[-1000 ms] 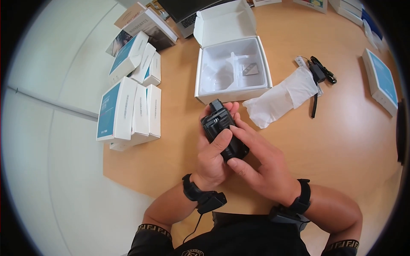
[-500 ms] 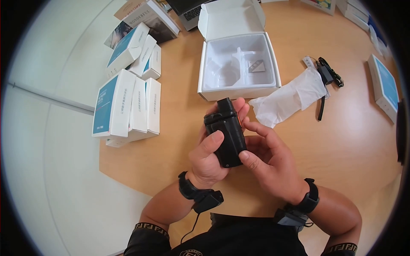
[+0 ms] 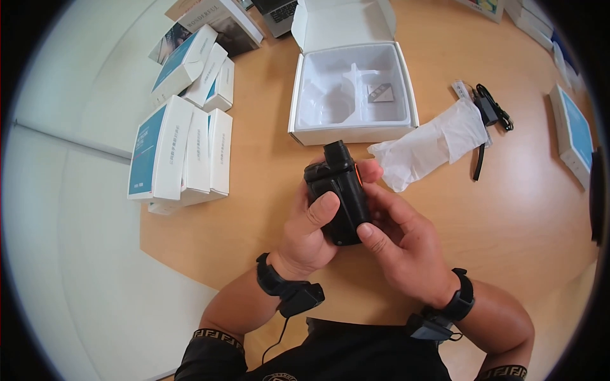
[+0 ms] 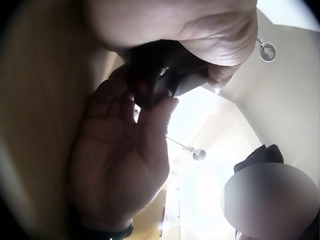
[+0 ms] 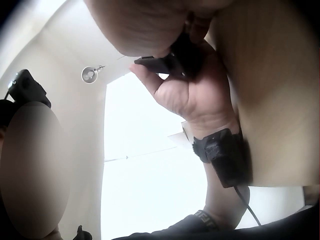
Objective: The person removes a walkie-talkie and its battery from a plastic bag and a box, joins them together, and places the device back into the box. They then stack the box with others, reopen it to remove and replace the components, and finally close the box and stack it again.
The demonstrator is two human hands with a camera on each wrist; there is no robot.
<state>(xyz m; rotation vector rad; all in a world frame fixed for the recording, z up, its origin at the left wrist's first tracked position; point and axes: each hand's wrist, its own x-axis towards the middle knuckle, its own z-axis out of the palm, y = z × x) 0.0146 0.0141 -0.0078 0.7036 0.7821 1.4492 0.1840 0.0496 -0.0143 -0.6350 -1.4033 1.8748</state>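
A black handheld device (image 3: 346, 206) with an orange strip on its right side is held above the table, its short stub pointing away from the body. The left hand (image 3: 308, 232) grips it from the left, thumb lying across its face and fingertips showing past its right edge. The right hand (image 3: 406, 244) holds its lower right side, thumb on the lower corner, other fingers partly hidden behind it. In the left wrist view the dark device (image 4: 160, 70) is between both hands; the right wrist view shows it dark against the left palm (image 5: 200, 95).
Beyond the hands stands an open white box (image 3: 352, 134) with a moulded tray. To its right lie a white pouch (image 3: 429, 149) and a black adapter with cable (image 3: 489, 111). Stacked boxes (image 3: 181, 152) and books (image 3: 222, 25) are at left, another box (image 3: 572, 130) at far right.
The device has turned in the hands, so its smoother face and orange side strip show. The right thumb and fingers have shifted to its lower right edge.
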